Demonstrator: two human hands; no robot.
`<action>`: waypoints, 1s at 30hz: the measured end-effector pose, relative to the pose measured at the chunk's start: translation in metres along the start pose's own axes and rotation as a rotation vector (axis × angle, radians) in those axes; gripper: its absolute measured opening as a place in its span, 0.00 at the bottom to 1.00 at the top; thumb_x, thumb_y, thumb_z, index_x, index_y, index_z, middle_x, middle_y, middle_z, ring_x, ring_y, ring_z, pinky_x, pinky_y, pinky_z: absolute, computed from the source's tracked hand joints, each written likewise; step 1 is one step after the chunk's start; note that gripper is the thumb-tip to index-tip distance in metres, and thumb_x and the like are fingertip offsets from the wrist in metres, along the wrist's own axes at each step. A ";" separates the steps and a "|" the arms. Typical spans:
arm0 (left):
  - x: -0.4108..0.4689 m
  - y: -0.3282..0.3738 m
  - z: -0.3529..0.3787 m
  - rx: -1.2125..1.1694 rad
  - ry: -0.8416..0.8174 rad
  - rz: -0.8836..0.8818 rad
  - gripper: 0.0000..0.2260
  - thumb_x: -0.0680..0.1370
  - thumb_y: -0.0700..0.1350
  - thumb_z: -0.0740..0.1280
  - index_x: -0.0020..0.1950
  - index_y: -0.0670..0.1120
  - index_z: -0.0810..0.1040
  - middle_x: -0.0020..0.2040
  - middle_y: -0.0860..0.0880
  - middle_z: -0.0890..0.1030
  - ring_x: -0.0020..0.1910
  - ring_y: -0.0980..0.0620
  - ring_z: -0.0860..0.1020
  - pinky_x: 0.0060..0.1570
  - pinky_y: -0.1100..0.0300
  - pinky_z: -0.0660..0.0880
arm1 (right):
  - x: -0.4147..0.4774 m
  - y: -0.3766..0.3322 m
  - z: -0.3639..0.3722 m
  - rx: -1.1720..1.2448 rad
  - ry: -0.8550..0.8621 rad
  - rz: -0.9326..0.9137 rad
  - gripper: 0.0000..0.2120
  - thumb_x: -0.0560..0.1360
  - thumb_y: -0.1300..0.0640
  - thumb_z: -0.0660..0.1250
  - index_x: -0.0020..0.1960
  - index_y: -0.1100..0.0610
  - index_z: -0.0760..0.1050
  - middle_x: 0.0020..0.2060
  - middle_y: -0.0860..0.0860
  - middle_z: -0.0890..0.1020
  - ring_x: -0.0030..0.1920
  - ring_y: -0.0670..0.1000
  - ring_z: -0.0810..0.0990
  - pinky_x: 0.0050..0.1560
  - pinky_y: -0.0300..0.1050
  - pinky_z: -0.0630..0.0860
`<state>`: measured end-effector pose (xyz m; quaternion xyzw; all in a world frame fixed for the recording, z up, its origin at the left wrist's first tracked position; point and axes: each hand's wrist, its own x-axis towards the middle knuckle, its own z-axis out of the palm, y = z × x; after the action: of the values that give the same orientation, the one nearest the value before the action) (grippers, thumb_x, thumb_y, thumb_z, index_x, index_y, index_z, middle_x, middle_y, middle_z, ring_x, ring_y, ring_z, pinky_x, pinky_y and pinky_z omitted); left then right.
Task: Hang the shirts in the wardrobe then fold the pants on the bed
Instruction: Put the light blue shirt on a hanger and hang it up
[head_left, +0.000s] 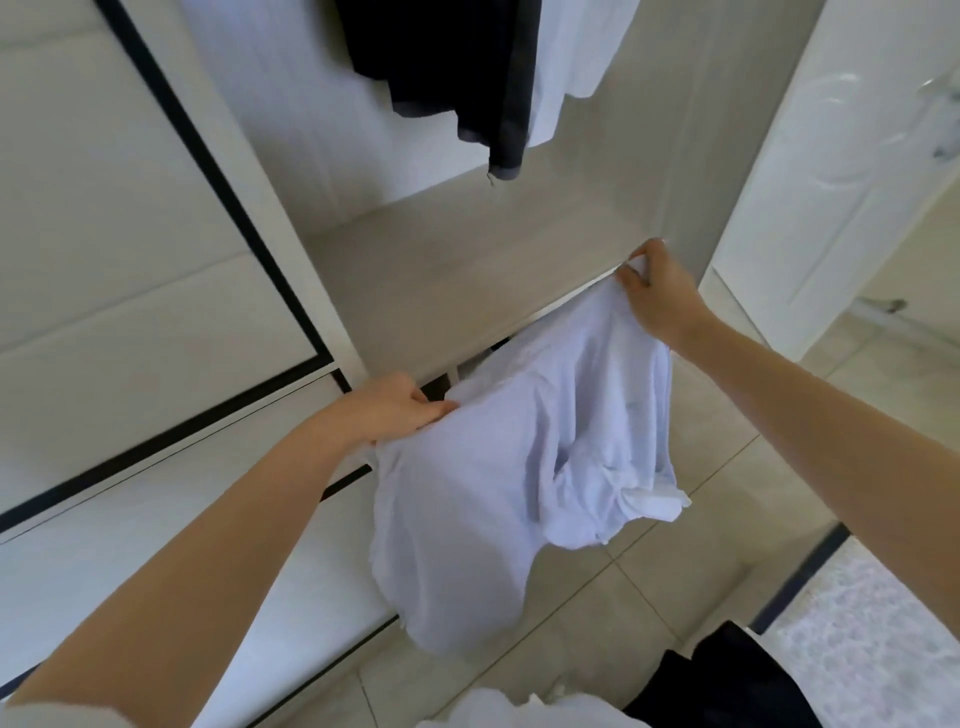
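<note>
Both hands pinch white shirt (524, 457) mid-frame: left hand (395, 410) lower edge, right hand (657, 293) upper corner, wardrobe (467, 270) behind.

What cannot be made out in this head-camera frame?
Head view:
1. Rail and hangers: cut off by the top edge above the hanging black garment and hanging white garment.
2. Crumpled white shirt gripped by left hand and right hand: collar hidden in its folds.
3. Dark cloth at bottom edge: cropped, type unclear.

Bare forearms (218, 540), with a pale sleeve (47, 716) on the left.
</note>
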<state>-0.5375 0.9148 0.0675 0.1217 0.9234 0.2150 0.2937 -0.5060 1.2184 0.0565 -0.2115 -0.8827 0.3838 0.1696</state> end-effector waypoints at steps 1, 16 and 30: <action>0.007 0.010 -0.002 -0.022 0.011 0.027 0.22 0.77 0.57 0.68 0.29 0.45 0.68 0.28 0.49 0.65 0.31 0.51 0.64 0.30 0.59 0.58 | 0.007 0.001 -0.007 0.039 0.004 0.002 0.11 0.81 0.58 0.58 0.60 0.64 0.68 0.47 0.57 0.73 0.47 0.53 0.71 0.41 0.40 0.61; 0.102 0.120 -0.050 -0.546 0.708 0.364 0.04 0.78 0.42 0.69 0.47 0.43 0.77 0.38 0.51 0.77 0.38 0.53 0.75 0.45 0.56 0.75 | 0.107 -0.023 -0.073 0.377 0.045 -0.037 0.19 0.70 0.76 0.55 0.52 0.58 0.73 0.34 0.50 0.73 0.27 0.38 0.72 0.28 0.29 0.68; 0.207 0.135 -0.086 -0.824 0.825 0.353 0.08 0.79 0.43 0.67 0.41 0.51 0.72 0.35 0.52 0.75 0.31 0.59 0.71 0.36 0.63 0.69 | 0.232 -0.054 -0.034 0.152 -0.253 -0.146 0.07 0.75 0.57 0.72 0.50 0.60 0.80 0.34 0.47 0.75 0.36 0.45 0.73 0.36 0.31 0.70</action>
<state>-0.7403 1.0780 0.0929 0.0559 0.7678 0.6295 -0.1053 -0.7013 1.3225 0.1514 -0.0835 -0.8784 0.4598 0.1000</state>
